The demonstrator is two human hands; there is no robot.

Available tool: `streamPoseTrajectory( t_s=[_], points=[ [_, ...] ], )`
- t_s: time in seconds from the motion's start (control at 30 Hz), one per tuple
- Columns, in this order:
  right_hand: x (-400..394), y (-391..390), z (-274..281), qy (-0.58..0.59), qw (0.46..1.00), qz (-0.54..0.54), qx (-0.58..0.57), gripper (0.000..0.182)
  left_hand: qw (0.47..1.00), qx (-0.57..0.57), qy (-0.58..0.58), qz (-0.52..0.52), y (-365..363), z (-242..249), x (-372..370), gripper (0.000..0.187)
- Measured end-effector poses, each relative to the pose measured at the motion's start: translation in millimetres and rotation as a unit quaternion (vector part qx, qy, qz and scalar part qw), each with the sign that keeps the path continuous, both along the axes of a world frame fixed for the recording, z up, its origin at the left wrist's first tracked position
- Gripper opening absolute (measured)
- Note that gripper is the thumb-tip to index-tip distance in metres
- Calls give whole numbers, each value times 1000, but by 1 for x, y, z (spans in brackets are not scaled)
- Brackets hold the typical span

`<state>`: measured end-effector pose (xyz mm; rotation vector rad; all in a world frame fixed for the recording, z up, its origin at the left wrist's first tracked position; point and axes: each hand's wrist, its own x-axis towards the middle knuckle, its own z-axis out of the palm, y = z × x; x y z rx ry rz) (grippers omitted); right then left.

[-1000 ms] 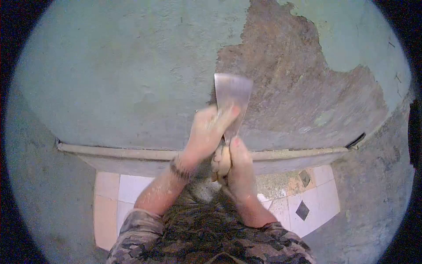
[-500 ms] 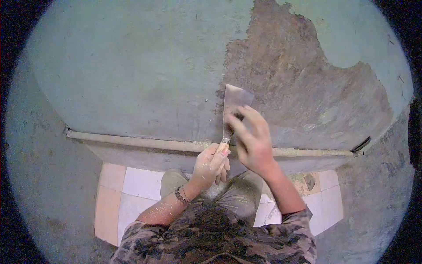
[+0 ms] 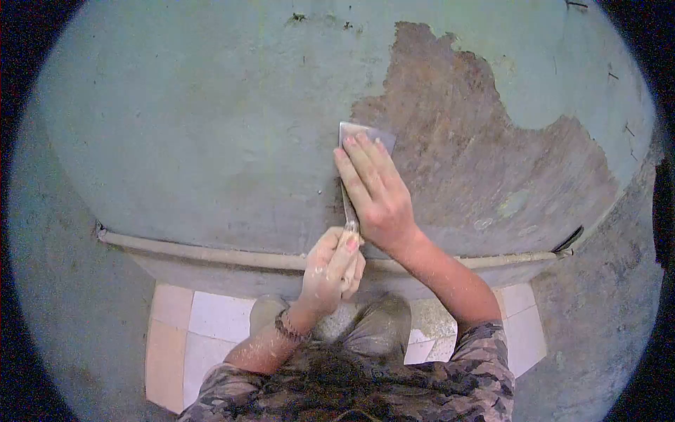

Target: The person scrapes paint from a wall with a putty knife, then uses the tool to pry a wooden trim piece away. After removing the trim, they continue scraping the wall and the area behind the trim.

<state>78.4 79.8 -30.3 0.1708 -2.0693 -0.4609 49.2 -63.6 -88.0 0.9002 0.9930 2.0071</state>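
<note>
My left hand (image 3: 328, 271) is closed around the handle of a wide scraper (image 3: 355, 129), with the thumb along the handle. My right hand (image 3: 380, 200) lies flat over the scraper's metal blade, fingers stretched out towards its front edge and covering most of it. The blade rests against the green painted wall (image 3: 232, 133), at the left border of a bare brownish patch (image 3: 478, 155). Pale dust and flakes cling to my left hand and both forearms.
A pale ledge or pipe (image 3: 197, 253) runs along the foot of the wall. White and peach floor tiles (image 3: 218, 316) show on both sides of my knees, with debris at the right. Nails (image 3: 613, 75) stick out of the wall at the upper right.
My right hand, blurred and bent above the blade before, now lies flat on it. The scraper has shifted slightly left in view, and the camera view has tilted up a little.
</note>
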Motion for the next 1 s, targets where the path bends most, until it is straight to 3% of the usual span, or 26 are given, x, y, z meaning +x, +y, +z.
streamPoseTrajectory(
  t_s=[0.23, 0.27, 0.3, 0.37, 0.4, 0.43, 0.5, 0.53, 0.63, 0.73, 0.83, 0.97, 1.0],
  points=[
    [-6, -8, 56, 75, 997, 7, -31, 41, 999, 18, -17, -22, 1, 61, -9, 21],
    [-2, -9, 48, 66, 997, 11, -45, 39, 992, -44, 115, 41, -1, 48, -8, 21],
    [0, -9, 36, 68, 997, 11, -41, 39, 991, -40, 118, 41, -4, 39, -3, 21],
    [-3, -11, 23, 54, 998, 3, -38, 37, 995, 13, -89, -40, -4, 27, 5, 19],
    [-1, -12, 28, 63, 996, 13, -60, 35, 992, 97, -82, -23, 8, 27, 3, 19],
    [0, -13, 37, 61, 996, 13, -58, 35, 991, 98, -84, -23, 7, 26, 3, 19],
    [-2, -11, 55, 73, 994, 35, -72, 35, 995, -11, -73, -60, -8, 67, 3, 19],
    [-1, -10, 56, 68, 994, 39, -76, 35, 1000, 6, -22, -5, -6, 68, 8, 23],
    [4, -9, 35, 66, 996, 16, -61, 34, 999, 4, 49, 10, 1, 31, 7, 22],
    [-3, -1, 45, 89, 995, 30, -47, 34, 995, 13, 89, 41, 8, 45, 4, 23],
    [-4, -1, 68, 78, 993, 58, -73, 41, 999, 16, -13, -34, 3, 78, 6, 24],
    [4, -3, 29, 84, 992, 52, -84, 36, 999, 22, 33, 1, 1, 45, 15, 24],
    [1, 0, 29, 83, 993, 55, -68, 33, 992, 37, 118, 37, 6, 39, 11, 26]
  ],
)
